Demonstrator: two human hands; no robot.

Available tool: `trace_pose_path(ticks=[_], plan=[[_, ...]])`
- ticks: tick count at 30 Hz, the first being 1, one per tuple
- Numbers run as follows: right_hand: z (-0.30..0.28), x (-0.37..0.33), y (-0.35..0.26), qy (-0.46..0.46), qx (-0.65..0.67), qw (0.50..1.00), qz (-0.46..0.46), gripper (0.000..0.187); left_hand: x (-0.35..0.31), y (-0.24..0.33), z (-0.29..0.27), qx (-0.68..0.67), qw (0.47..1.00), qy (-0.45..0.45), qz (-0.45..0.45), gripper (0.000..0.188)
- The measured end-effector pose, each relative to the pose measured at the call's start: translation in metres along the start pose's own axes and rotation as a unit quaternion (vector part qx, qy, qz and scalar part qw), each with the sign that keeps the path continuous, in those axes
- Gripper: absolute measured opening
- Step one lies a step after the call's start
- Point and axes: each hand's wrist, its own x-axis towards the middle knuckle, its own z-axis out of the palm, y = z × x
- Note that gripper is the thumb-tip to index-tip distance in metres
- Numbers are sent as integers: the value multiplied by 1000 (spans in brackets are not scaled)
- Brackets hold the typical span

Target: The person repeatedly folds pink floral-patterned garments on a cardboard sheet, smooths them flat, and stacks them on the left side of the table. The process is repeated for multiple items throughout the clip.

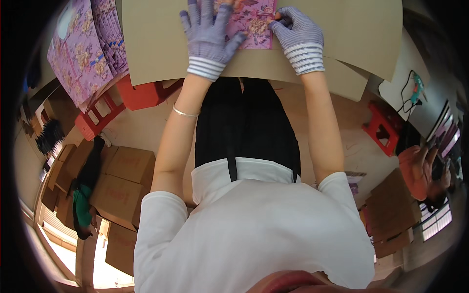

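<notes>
Pressing flat, the gloved left hand [209,36] spreads wide on the pink floral paper sheet [252,24] while the gloved right hand [299,35] pinches its edge.

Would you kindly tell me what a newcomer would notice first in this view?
Two gloved hands at the top: the left hand lies flat on a pink flowered sheet, the right hand pinches its edge. A stack of purple flowered sheets sits upper left, above red stools.

Room: pale floor; brown cartons [124,183] at 8 o'clock; red stools [383,128] at 3 and 10 o'clock [100,115]; window daylight, 7 o'clock.
</notes>
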Motion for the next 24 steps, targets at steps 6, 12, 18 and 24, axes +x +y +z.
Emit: trace_pose_path(ticks=[6, 12, 18, 24], plan=[[-1, -5, -12, 53, 22, 998, -14, 18, -10, 2, -4, -8, 999, -20, -29, 91], [5, -3, 0, 76, 17, 996, -52, 17, -12, -5, 4, -10, 1000, -5, -12, 95], [5, -4, -3, 78, 3, 996, -45, 18, -9, -2, -1, -16, 1000, -11, -16, 94], [8, -5, -5, 91, 20, 995, -38, 18, -7, 2, -5, -26, 999, -16, -37, 93]])
